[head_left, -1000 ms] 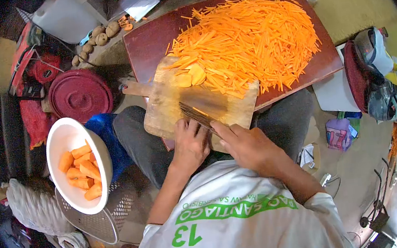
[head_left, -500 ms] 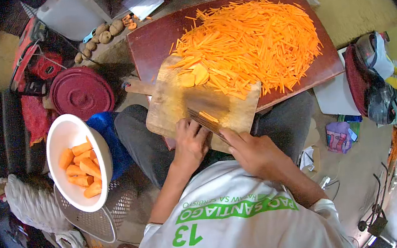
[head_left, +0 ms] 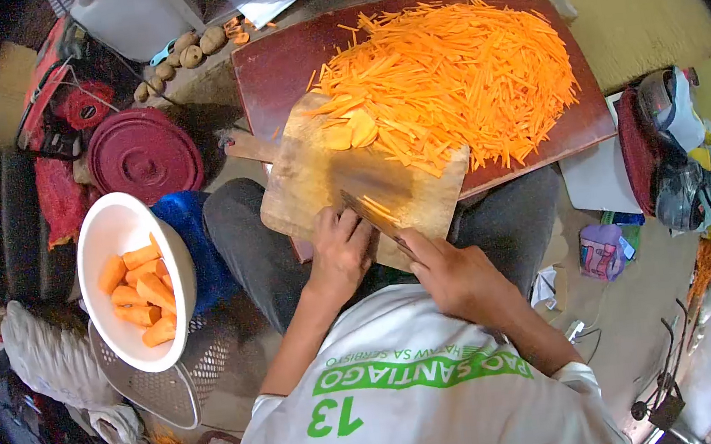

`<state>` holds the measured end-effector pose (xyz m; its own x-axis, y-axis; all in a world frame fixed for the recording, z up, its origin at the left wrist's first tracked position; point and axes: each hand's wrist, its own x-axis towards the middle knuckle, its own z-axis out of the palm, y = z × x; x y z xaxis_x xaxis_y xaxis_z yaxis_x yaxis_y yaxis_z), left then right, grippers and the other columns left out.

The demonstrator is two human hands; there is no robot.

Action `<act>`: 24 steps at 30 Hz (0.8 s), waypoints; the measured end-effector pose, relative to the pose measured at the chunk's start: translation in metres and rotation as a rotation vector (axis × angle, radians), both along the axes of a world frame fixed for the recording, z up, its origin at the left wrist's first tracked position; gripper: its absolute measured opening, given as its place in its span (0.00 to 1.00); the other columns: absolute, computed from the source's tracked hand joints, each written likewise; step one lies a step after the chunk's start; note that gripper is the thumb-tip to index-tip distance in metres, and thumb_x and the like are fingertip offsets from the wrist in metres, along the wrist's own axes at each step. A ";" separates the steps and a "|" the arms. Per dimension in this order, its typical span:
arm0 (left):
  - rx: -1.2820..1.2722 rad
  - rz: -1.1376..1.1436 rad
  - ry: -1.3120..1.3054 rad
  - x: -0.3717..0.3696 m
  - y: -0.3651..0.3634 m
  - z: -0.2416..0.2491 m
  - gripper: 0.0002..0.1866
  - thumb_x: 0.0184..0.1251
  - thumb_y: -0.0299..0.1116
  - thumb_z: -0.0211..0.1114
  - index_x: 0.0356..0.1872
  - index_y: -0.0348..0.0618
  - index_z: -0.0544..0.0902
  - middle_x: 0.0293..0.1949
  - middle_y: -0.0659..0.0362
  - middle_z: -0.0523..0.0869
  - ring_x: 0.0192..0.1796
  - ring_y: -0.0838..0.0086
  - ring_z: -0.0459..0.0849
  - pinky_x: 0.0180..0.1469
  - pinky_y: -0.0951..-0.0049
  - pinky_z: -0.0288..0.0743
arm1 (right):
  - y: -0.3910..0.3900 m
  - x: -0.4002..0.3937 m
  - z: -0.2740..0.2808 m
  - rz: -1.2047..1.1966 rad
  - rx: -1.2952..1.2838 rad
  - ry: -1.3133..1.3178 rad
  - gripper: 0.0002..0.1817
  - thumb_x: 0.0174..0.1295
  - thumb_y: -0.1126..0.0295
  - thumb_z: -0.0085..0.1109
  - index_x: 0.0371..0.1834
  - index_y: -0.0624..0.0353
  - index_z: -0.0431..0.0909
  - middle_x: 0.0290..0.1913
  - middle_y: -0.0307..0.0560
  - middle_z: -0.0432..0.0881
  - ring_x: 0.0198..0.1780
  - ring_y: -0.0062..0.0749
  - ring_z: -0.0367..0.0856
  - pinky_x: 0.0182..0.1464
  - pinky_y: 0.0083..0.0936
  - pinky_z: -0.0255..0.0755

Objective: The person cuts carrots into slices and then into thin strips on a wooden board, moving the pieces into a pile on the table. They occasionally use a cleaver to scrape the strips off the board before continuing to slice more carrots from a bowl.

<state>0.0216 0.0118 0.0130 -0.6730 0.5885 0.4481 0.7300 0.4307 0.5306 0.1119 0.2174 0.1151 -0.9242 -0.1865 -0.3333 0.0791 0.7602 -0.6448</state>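
Note:
My right hand grips a knife whose blade slants across the wooden cutting board. Beside the blade, my left hand is closed with its fingers curled down on the board's near edge; what lies under them is hidden. A few freshly cut carrot strips lie along the blade's far side. Toward the board's far left corner rest several round carrot slices. A large heap of carrot strips spreads from the board over the dark red tabletop.
At the left, a white bowl holds several peeled carrots, with a blue object behind it. A dark red lid is farther back, near several brown root vegetables. Bags are piled at the right.
More cut strips show beside the blade, and the knife's blade has tilted slightly. Both hands stay in nearly the same place; the whole view has shifted a little.

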 end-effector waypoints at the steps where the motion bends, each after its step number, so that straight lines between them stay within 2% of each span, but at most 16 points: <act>1: -0.006 -0.002 -0.007 0.000 -0.001 -0.001 0.20 0.51 0.23 0.77 0.48 0.36 0.89 0.49 0.49 0.83 0.51 0.47 0.79 0.56 0.48 0.75 | 0.000 0.001 -0.003 -0.011 -0.011 0.023 0.28 0.80 0.65 0.55 0.80 0.58 0.66 0.57 0.68 0.86 0.50 0.67 0.89 0.48 0.59 0.84; 4: -0.027 -0.007 -0.028 0.001 -0.002 0.000 0.21 0.49 0.22 0.77 0.48 0.35 0.88 0.48 0.49 0.82 0.51 0.47 0.78 0.56 0.48 0.74 | -0.007 -0.016 0.003 0.023 -0.041 0.073 0.29 0.79 0.66 0.55 0.81 0.59 0.63 0.57 0.68 0.87 0.51 0.67 0.89 0.49 0.58 0.84; 10: -0.046 0.038 -0.033 0.006 -0.004 -0.001 0.24 0.47 0.22 0.77 0.50 0.37 0.88 0.50 0.50 0.82 0.54 0.47 0.78 0.58 0.45 0.72 | -0.001 0.003 0.009 0.008 0.002 0.008 0.30 0.80 0.64 0.55 0.82 0.58 0.64 0.57 0.68 0.87 0.51 0.66 0.89 0.49 0.56 0.84; 13: -0.029 0.032 0.002 0.003 -0.004 -0.001 0.24 0.47 0.23 0.78 0.51 0.38 0.88 0.51 0.51 0.83 0.55 0.47 0.79 0.59 0.45 0.72 | -0.004 0.002 -0.007 0.010 -0.021 0.099 0.30 0.81 0.64 0.54 0.82 0.57 0.63 0.58 0.67 0.87 0.54 0.65 0.89 0.50 0.57 0.84; 16: -0.010 0.028 0.024 0.002 -0.002 0.000 0.24 0.47 0.23 0.78 0.50 0.38 0.88 0.51 0.51 0.83 0.55 0.48 0.79 0.59 0.46 0.72 | -0.011 -0.019 0.006 0.038 -0.002 0.016 0.29 0.81 0.64 0.53 0.82 0.56 0.63 0.58 0.67 0.87 0.55 0.65 0.88 0.51 0.57 0.84; 24: 0.001 0.038 0.013 0.004 -0.005 -0.001 0.23 0.46 0.22 0.77 0.49 0.36 0.87 0.49 0.50 0.83 0.54 0.48 0.80 0.59 0.46 0.72 | -0.005 -0.005 -0.002 0.000 -0.023 0.013 0.27 0.80 0.64 0.55 0.80 0.55 0.65 0.58 0.66 0.87 0.56 0.65 0.88 0.51 0.56 0.83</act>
<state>0.0253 0.0063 0.0119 -0.6886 0.5623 0.4579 0.7203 0.4573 0.5217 0.1071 0.2121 0.1134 -0.9283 -0.1945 -0.3169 0.0704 0.7449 -0.6634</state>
